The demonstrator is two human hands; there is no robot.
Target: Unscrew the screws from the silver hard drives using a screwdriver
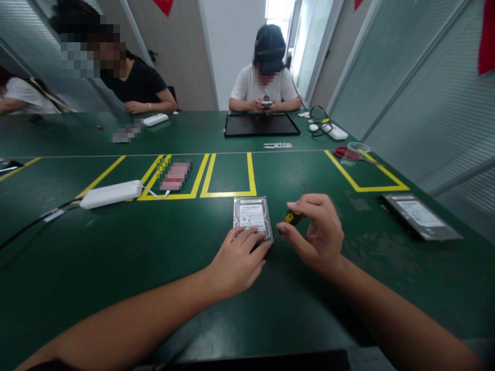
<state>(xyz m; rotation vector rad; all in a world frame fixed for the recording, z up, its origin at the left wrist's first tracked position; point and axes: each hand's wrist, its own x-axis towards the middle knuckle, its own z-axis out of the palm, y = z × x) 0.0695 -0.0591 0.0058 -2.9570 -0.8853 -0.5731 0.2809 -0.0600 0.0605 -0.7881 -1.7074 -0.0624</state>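
A silver hard drive (pixel 251 208) with a white label lies flat on the green table. My left hand (pixel 240 257) rests across its near part, fingers stretched out over the top and covering that end. Between the thumb and fingers of my right hand (pixel 319 232) is a small black and yellow screwdriver (pixel 291 219). It leans, with its thin shaft pointing down and left to the drive's near right corner. Whether the tip sits in a screw is too small to tell.
A second hard drive (pixel 421 216) lies at the right. Behind are yellow tape outlines (pixel 251 172), a white power strip (pixel 112 194), a blurred phone-like object (pixel 176 176), red-handled scissors (pixel 346 152) and a black panel (pixel 262 125). Other people (pixel 266 82) sit across the table.
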